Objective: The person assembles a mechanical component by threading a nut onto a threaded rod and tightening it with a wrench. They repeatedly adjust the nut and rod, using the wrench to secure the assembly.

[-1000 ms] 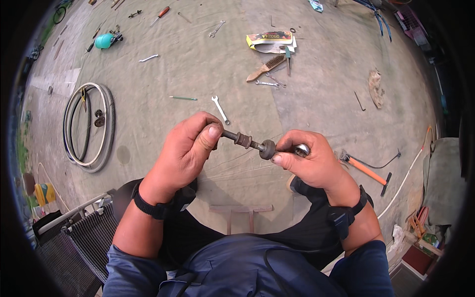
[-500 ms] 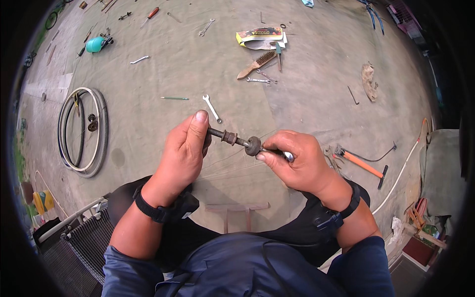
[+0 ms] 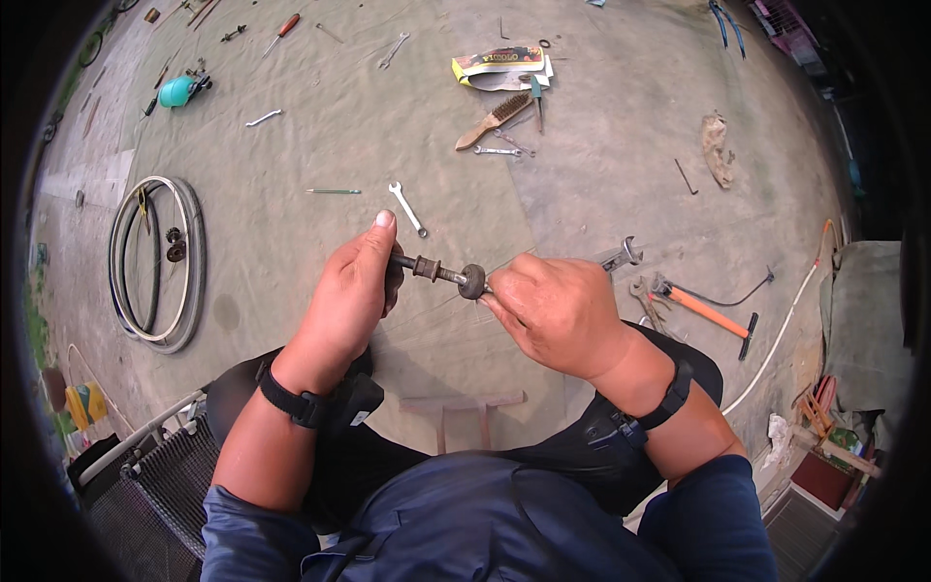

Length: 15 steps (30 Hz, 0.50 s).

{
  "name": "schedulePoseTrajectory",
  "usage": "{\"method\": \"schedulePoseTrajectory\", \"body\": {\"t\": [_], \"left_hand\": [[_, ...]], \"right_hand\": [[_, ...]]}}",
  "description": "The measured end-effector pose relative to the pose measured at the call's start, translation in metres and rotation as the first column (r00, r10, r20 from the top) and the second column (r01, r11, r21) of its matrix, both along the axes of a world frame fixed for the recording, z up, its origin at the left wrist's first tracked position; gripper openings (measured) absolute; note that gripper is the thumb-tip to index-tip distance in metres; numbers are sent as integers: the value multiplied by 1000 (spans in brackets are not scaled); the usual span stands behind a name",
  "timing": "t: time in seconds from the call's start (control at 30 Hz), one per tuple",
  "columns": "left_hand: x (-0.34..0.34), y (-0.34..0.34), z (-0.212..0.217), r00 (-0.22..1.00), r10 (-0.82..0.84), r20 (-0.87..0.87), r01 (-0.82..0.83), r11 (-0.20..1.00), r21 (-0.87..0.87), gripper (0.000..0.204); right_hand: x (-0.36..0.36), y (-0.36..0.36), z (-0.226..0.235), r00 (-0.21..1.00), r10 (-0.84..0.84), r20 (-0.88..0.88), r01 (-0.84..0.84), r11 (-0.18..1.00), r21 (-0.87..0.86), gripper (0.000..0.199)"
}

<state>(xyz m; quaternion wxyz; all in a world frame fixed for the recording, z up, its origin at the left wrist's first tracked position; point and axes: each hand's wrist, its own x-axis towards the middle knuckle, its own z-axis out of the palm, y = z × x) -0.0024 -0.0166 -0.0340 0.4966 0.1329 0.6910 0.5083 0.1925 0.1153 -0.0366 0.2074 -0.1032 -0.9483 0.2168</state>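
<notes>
My left hand is closed around one end of a dark, greasy threaded axle, thumb pointing up. Along the axle sit brownish nuts, and a round dark cone-shaped part is near its right end. Closed beside that end, my right hand grips a silver wrench, whose open jaw sticks out past the knuckles to the upper right. My fingers hide the wrench's middle and the very tip of the axle.
Beyond my hands, a combination wrench and a pencil lie on the ground sheet. Farther off are a wire brush and a torn package. Bicycle tyres lie left; an orange-handled tool lies right.
My right hand has turned over, and the wrench jaw now shows beyond it at the upper right. Both hands and the axle appear slightly farther left in the picture.
</notes>
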Motion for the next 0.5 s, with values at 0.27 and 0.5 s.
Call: {"method": "schedulePoseTrajectory", "body": {"t": [0.27, 0.5], "left_hand": [[0, 0, -13, 977, -4, -213, 35, 989, 142, 44], [1, -5, 6, 754, 49, -655, 274, 883, 381, 38]], "right_hand": [[2, 2, 7, 1000, -8, 28, 12, 989, -149, 15], [7, 15, 20, 991, 112, 74, 15, 458, -889, 19]]}}
